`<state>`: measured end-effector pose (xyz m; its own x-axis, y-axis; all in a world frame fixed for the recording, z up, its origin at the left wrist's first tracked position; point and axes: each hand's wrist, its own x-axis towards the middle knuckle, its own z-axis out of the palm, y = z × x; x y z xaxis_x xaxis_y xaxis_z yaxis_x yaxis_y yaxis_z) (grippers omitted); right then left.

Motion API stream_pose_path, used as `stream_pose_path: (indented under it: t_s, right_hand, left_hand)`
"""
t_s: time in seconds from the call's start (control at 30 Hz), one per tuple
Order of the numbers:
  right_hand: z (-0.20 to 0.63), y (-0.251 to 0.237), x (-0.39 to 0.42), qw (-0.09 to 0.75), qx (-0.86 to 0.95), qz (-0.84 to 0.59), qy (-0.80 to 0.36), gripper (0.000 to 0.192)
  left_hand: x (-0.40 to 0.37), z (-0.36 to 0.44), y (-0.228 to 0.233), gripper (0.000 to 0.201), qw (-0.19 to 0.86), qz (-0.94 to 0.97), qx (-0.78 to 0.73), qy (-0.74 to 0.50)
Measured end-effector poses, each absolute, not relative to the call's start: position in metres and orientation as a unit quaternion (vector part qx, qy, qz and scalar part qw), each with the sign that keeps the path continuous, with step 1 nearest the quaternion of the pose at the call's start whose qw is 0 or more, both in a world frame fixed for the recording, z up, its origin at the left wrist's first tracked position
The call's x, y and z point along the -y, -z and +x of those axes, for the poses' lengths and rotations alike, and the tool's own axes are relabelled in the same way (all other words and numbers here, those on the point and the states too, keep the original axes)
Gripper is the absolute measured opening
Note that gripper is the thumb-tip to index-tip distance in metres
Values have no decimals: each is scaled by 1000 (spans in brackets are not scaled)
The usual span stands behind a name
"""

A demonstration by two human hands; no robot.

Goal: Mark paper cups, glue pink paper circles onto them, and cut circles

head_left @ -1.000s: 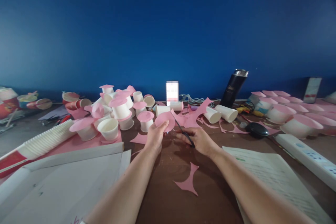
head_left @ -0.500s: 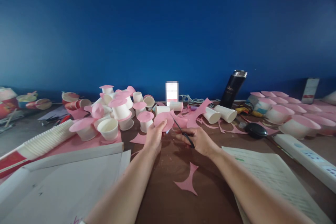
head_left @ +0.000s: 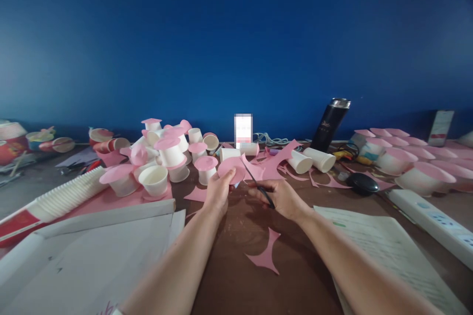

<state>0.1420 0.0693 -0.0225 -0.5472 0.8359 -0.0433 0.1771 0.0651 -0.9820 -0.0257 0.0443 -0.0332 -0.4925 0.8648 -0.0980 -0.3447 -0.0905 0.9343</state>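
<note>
left hand (head_left: 219,192) fingers pinch pink paper disc (head_left: 231,170) above tabletop (head_left: 236,251); right hand (head_left: 283,197) fingers grip black scissors (head_left: 258,184), blades at disc's right edge; pink offcut (head_left: 268,253) lies nearer on tabletop

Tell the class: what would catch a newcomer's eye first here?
A deep blue wall fills the upper half. Below it, at centre, the left hand holds a pink paper disc while the right hand holds scissors. White cups with pink lids crowd the table's left.
</note>
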Motion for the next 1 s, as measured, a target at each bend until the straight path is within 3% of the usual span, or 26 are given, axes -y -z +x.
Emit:
stream_pose_path:
  t_s: [0.4,1.0]
  right_hand:
    - [146,16,-70,287,688,-367,-556,45]
    - [146,13,-70,290,692,-364,-552,49]
  left_hand:
    - [-42,-29,36,36,424,331,-543,-645]
    - [-42,-30,32,37,418,309,-560,-645]
